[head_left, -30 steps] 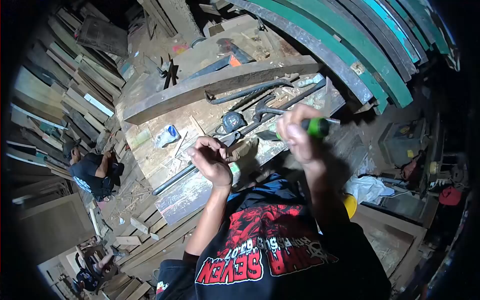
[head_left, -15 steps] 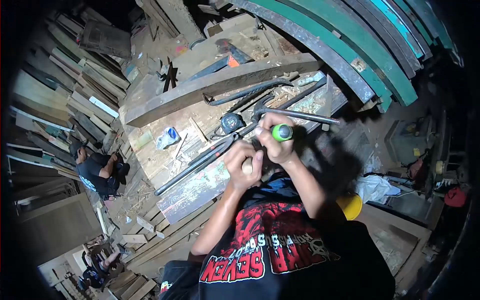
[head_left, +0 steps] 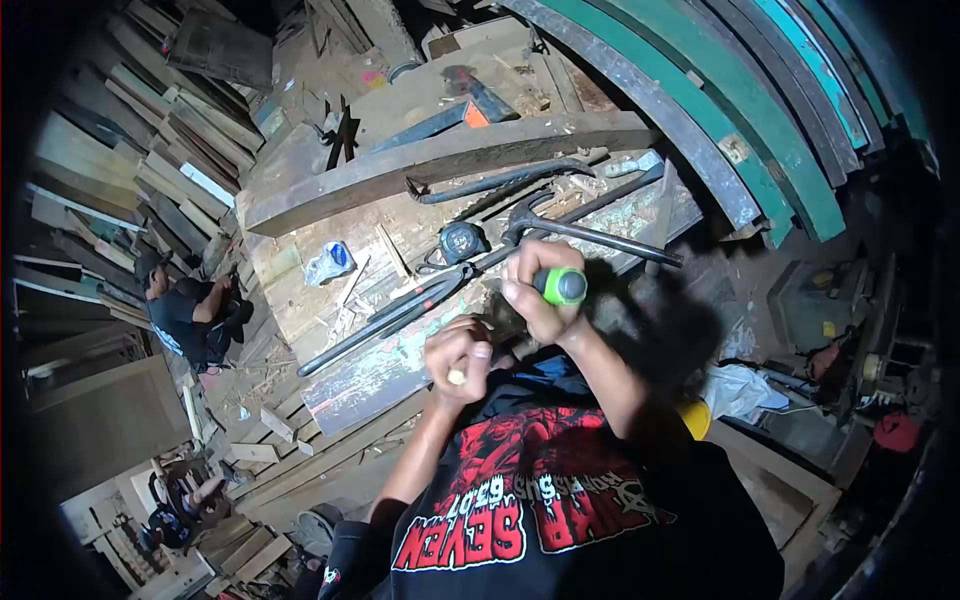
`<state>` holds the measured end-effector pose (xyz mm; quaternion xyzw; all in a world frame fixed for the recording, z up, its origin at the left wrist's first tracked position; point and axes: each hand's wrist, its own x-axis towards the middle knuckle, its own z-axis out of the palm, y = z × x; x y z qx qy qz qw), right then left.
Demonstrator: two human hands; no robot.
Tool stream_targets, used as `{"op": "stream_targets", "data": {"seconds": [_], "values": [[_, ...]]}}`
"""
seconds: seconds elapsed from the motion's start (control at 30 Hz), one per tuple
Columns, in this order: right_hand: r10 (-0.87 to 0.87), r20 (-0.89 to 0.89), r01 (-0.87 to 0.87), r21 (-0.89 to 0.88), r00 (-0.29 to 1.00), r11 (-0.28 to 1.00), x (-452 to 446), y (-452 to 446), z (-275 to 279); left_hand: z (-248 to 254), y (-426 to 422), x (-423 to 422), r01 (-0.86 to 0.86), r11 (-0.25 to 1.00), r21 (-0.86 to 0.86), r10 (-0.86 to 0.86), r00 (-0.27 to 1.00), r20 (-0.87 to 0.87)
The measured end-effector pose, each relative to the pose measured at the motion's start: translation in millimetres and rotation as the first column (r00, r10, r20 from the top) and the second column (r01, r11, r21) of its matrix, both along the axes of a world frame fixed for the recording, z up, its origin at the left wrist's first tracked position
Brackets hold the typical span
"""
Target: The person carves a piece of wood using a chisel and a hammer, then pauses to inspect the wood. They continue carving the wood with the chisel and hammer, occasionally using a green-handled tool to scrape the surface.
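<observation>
My left hand (head_left: 457, 357) is closed around a light wooden handle (head_left: 457, 377); only its end shows, and the rest of that tool is hidden. To its right, my right hand (head_left: 540, 300) grips a green handle with a grey end cap (head_left: 566, 287). What this handle belongs to is hidden by the fingers. Both hands are in front of my chest, at the near edge of the workbench (head_left: 365, 395). Just beyond them lie a claw hammer (head_left: 605, 238), a black tape measure (head_left: 462, 241) and a long dark bar tool with red marks (head_left: 395, 315).
A curved wooden beam (head_left: 440, 165) spans the bench behind a pry bar (head_left: 500, 182). Wood shavings and a plastic packet (head_left: 330, 263) lie near it. Green curved boards (head_left: 690, 95) stand at upper right. One person (head_left: 195, 310) sits at left among stacked planks; another (head_left: 180, 510) is lower left.
My left hand has moved left and toward me, widening the gap between the hands. My right hand has lowered slightly, still holding the green handle. The whole view has shifted a little.
</observation>
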<state>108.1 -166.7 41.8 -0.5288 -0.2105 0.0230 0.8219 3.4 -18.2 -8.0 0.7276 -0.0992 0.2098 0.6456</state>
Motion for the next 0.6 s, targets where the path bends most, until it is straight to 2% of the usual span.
{"op": "stream_targets", "data": {"seconds": [0.03,0.1,0.13,0.17,0.23,0.33,0.37,0.4,0.43,0.47,0.5,0.57,0.6], "values": [[0.039,0.080,-0.034,-0.063,0.996,0.997,1.6,3.2,-1.6,-3.1,-2.5,2.8,-0.001,1.000,0.030,0.000,0.999,0.050],[0.034,0.101,-0.022,-0.111,0.994,0.994,2.7,-0.3,1.2,-8.6,-8.6,-0.1,0.000,0.996,0.094,-0.012,0.991,0.133],[0.083,0.016,-0.083,0.011,0.996,0.996,2.3,-2.1,3.2,-7.3,-11.1,0.1,-0.010,0.996,0.088,-0.002,0.990,0.139],[0.104,-0.036,-0.102,0.041,0.994,0.994,4.7,-10.3,16.2,-5.9,-10.7,3.7,-0.005,0.999,0.052,-0.002,0.992,0.126],[0.193,0.006,-0.186,0.288,0.981,0.939,9.2,-18.7,50.1,-2.6,-8.7,-0.6,-0.015,1.000,-0.022,0.017,0.997,0.071],[0.253,0.135,-0.278,0.230,0.958,0.933,17.0,-21.2,50.4,-3.0,-6.9,-2.4,-0.031,0.999,-0.036,0.033,0.998,0.053],[0.272,-0.060,-0.250,0.247,0.960,0.936,8.8,-12.6,40.9,-3.0,-5.9,-1.7,-0.023,0.999,-0.039,0.026,0.997,0.066],[0.232,0.006,-0.232,0.074,0.973,0.970,8.8,-7.3,10.7,-1.8,-5.6,-2.0,-0.007,0.998,-0.059,0.012,0.996,0.083],[0.201,0.081,-0.193,-0.099,0.976,0.976,11.3,1.3,0.0,-0.1,-4.8,-0.4,0.008,1.000,0.023,-0.010,0.995,0.099],[0.203,-0.013,-0.203,-0.057,0.979,0.978,8.5,-1.0,-4.8,-2.4,-7.2,1.6,-0.010,1.000,0.003,0.009,0.994,0.112],[0.160,0.017,-0.159,-0.053,0.987,0.986,11.2,-1.4,-11.2,-4.0,-8.9,-2.0,-0.019,1.000,-0.015,0.021,0.994,0.110],[0.215,-0.078,-0.207,0.093,0.974,0.974,9.4,-7.5,26.8,-4.7,-6.5,-3.0,-0.039,0.999,-0.008,0.040,0.993,0.107],[0.236,0.028,-0.237,0.172,0.971,0.956,13.4,-9.3,35.9,-6.0,-6.4,-3.3,-0.057,0.998,-0.008,0.058,0.993,0.106]]}}
